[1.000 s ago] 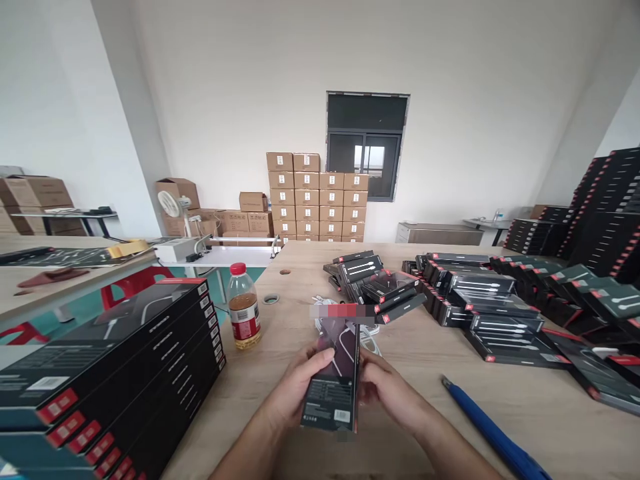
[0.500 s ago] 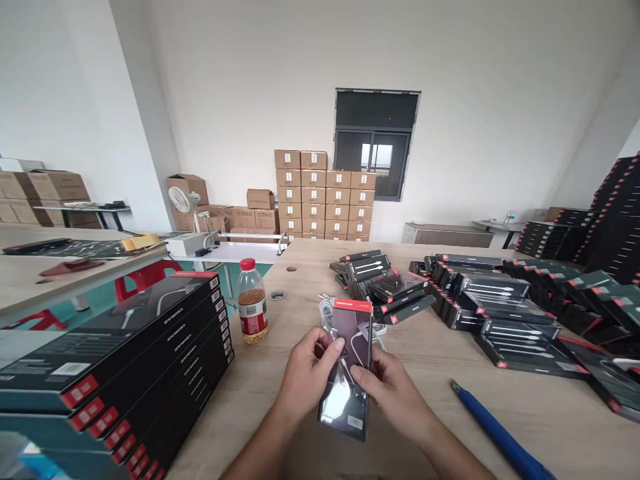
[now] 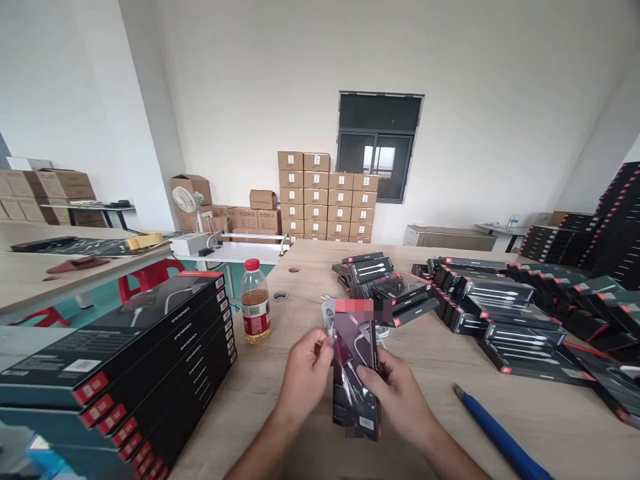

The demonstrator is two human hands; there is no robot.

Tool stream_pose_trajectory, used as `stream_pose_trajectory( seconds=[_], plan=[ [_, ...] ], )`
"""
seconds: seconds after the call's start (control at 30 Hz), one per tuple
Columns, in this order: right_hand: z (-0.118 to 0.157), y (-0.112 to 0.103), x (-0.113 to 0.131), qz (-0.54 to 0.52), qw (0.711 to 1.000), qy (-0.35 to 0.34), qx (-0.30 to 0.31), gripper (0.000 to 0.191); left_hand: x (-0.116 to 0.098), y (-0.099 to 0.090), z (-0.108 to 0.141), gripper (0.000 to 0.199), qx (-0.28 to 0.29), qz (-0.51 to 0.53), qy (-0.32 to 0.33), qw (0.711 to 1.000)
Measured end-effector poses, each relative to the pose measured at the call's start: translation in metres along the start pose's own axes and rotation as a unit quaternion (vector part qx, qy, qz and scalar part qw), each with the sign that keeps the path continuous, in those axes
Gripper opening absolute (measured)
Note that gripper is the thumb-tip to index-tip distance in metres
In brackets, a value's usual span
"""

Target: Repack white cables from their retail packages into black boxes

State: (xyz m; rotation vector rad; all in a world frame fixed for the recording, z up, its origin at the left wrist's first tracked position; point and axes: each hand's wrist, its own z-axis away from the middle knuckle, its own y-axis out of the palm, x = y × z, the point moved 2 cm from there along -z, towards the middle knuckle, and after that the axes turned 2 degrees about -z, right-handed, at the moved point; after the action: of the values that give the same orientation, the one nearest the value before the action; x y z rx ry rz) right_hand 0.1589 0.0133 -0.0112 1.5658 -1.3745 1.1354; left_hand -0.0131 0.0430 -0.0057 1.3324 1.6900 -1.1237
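Note:
A slim black box with a red top band [image 3: 354, 373] stands near upright above the table, its printed face towards me. My right hand [image 3: 397, 383] grips its right edge, thumb across the front. At the box's left edge is my left hand [image 3: 310, 363], its fingers pinched together; whatever lies between the fingertips is too small to make out. Behind the box, white coiled cables [image 3: 328, 313] lie on the wooden table [image 3: 280, 413], partly hidden by it.
Black boxes stand stacked at the left [image 3: 200, 360]. Beside them is a bottle with a red cap [image 3: 256, 310]. Loose boxes [image 3: 370, 270] lie beyond the cables, with more box piles [image 3: 520, 333] at right. A blue tool [image 3: 500, 430] rests at front right.
My left thumb has come off the front of the box, and that hand is now at its left edge. The box is turned slightly, still in my right hand.

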Motion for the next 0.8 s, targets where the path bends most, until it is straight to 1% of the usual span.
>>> stream_pose_trajectory(
  seconds=[0.1,0.17,0.27,0.37,0.43,0.5,0.57,0.67,0.8],
  plan=[
    [0.002,0.003,-0.002,-0.021,1.0,-0.002,-0.02,0.031,0.006,0.006,0.001,0.024,-0.013,0.023,-0.047,0.999],
    [0.002,0.005,-0.003,-0.038,0.999,0.0,-0.022,0.029,0.011,0.012,0.0,0.022,-0.015,0.043,-0.08,0.996],
    [0.003,0.006,-0.003,-0.049,0.999,0.002,0.002,0.028,0.015,0.017,-0.001,0.022,-0.015,0.069,-0.12,0.99],
    [0.002,0.003,-0.002,-0.005,1.0,-0.01,0.018,0.026,0.015,0.015,-0.002,0.022,-0.006,0.087,-0.137,0.987],
    [0.002,0.0,-0.002,0.045,0.999,-0.018,0.023,0.024,0.011,0.009,-0.003,0.022,-0.003,0.093,-0.126,0.988],
    [0.003,-0.002,-0.002,0.089,0.995,-0.022,0.032,0.022,0.006,0.0,-0.003,0.025,-0.005,0.082,-0.098,0.992],
    [0.004,-0.004,-0.002,0.119,0.992,-0.026,0.045,0.021,0.0,-0.01,-0.003,0.028,-0.012,0.048,-0.063,0.997],
    [0.006,-0.005,-0.002,0.159,0.985,-0.033,0.052,0.017,-0.005,-0.022,-0.002,0.025,-0.017,-0.024,-0.01,1.0],
    [0.009,-0.006,0.001,0.255,0.965,-0.047,0.046,0.008,-0.008,-0.027,-0.002,0.019,0.005,-0.088,0.044,0.995]
  ],
)
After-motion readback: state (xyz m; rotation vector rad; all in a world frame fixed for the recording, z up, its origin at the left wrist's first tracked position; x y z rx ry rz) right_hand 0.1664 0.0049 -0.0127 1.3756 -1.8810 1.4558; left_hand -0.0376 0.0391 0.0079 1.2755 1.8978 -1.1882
